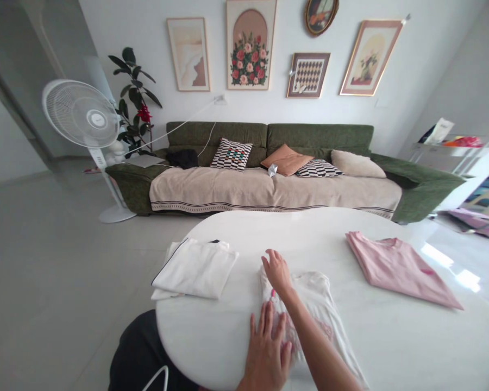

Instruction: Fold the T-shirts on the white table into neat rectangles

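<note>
A white T-shirt [314, 288] with a pinkish print lies on the white table in front of me, partly covered by my hands and right forearm. My left hand [268, 347] rests flat on its left part, fingers spread. Reaching across from the right, my right hand [277, 270] is at the shirt's far left corner. Its fingers are loosely bent and apart, with nothing visible in them. A folded white garment [199, 269] with dark trim sits to the left. Over on the right lies a folded pink T-shirt [401, 269].
The white table [244, 233] has a rounded edge. Behind it stands a green sofa [318, 136] with a beige cover and several cushions. A white standing fan [81, 114] and a potted plant [136, 98] are at the left. Something dark [140, 353] is beside the table's near left edge.
</note>
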Demonstrator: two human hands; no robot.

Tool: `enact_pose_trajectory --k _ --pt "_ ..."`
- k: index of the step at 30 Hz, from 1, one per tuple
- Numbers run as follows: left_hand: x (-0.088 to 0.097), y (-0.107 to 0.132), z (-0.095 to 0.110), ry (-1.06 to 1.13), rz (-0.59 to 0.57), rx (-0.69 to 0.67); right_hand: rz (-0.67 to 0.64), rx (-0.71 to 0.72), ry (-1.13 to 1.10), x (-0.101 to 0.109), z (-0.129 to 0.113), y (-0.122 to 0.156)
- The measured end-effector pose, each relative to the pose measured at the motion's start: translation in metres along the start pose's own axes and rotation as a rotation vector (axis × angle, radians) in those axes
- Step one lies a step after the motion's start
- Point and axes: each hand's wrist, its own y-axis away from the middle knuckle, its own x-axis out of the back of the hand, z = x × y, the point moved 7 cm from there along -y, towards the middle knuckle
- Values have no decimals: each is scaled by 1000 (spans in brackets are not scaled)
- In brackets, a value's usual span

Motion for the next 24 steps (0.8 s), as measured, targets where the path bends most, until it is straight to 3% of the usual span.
enact_pose_trajectory --k 4,7,17,21,24 --pt "-7 -2 -3 -9 21 -35 -34 95 25 -17 10 60" --pt "-19 -2 -9 -37 70 -59 -99 65 40 -37 23 85" --pt "-70 -10 -36 -196 295 -52 -37 91 124 -48 28 85" --pt "-94 -21 -46 -287 396 -58 -72 112 142 -55 32 83" --pt "-103 -27 -50 -320 454 -50 -121 83 135 -59 36 80"
